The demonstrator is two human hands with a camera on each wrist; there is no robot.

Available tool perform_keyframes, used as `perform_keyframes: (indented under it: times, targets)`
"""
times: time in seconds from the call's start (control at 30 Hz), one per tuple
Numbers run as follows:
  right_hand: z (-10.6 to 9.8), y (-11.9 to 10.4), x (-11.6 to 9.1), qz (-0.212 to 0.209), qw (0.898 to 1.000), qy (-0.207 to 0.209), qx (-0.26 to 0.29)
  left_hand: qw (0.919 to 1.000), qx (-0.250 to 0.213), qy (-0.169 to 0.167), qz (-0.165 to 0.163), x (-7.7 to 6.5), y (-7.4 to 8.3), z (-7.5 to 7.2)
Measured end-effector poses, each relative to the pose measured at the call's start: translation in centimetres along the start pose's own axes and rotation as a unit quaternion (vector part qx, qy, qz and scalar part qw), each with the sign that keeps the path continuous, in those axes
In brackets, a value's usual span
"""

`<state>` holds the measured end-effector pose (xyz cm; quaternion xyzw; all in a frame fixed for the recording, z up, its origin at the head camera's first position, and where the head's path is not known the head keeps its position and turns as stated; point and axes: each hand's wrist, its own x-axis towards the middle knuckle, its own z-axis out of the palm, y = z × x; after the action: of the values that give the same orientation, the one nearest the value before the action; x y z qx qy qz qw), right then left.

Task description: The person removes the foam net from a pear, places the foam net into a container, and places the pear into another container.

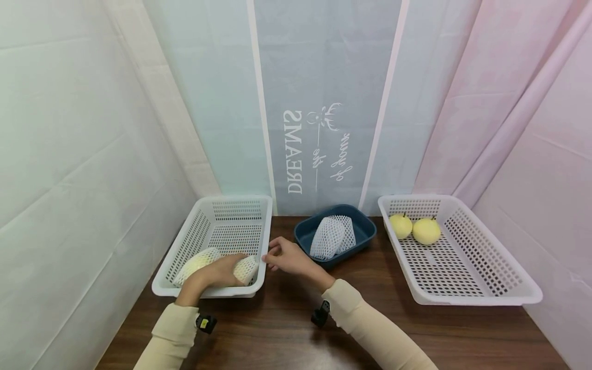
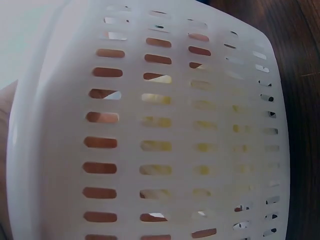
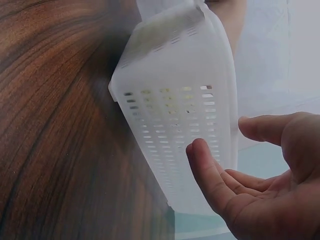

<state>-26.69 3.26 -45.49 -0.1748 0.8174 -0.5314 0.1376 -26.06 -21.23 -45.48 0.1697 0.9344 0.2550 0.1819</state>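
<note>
On the left of the dark wooden tabletop (image 1: 277, 334) stands a white slotted basket (image 1: 159, 282). In its near right corner the left hand (image 1: 221, 272) holds a netted fruit (image 1: 247, 268), fingers on the far side and thumb on the near side; the left wrist view shows yellow and parts of the hand through the slots. A second netted fruit (image 1: 196, 264) lies to the left, beside the same hand, in the near left part of the basket.

The right hand (image 1: 293, 258) holds nothing: its thumb and fingers stand apart, the fingers bent a little, close to the basket's right rim — whether they touch it one cannot tell.

In the middle, toward the far edge, sits a dark blue bowl (image 1: 365, 231) with white foam nets (image 1: 329, 236) overlapping inside it. On the right is another white basket (image 1: 472, 300), with two bare yellow fruits side by side in its far left part, the left fruit (image 1: 400, 226) and the right fruit (image 1: 426, 232), their stems up. Behind everything hangs a pale striped cloth (image 1: 324, 67) printed with mirrored lettering. Cream sleeves (image 1: 171, 334) cover both forearms.
</note>
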Motion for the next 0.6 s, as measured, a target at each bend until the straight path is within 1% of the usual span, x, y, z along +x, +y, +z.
perform_keyframes:
  times: [0.2,0.37,0.47,0.6]
  targets:
    - [0.2,-0.11,0.01,0.013,0.999,-0.009,0.045,1.0,-0.004,-0.007,0.003,0.19,0.13,-0.07]
    - [0.31,-0.2,0.14,0.019,0.996,-0.008,0.084,0.9999,0.005,-0.012,-0.008,0.22,0.22,-0.17]
    - [0.42,-0.2,0.19,0.028,0.994,-0.004,0.108,0.9998,0.011,-0.012,-0.013,0.22,0.23,-0.11]
    - [0.55,-0.21,0.2,0.039,0.988,-0.006,0.15,0.9998,0.018,-0.01,-0.004,0.16,0.31,-0.04]
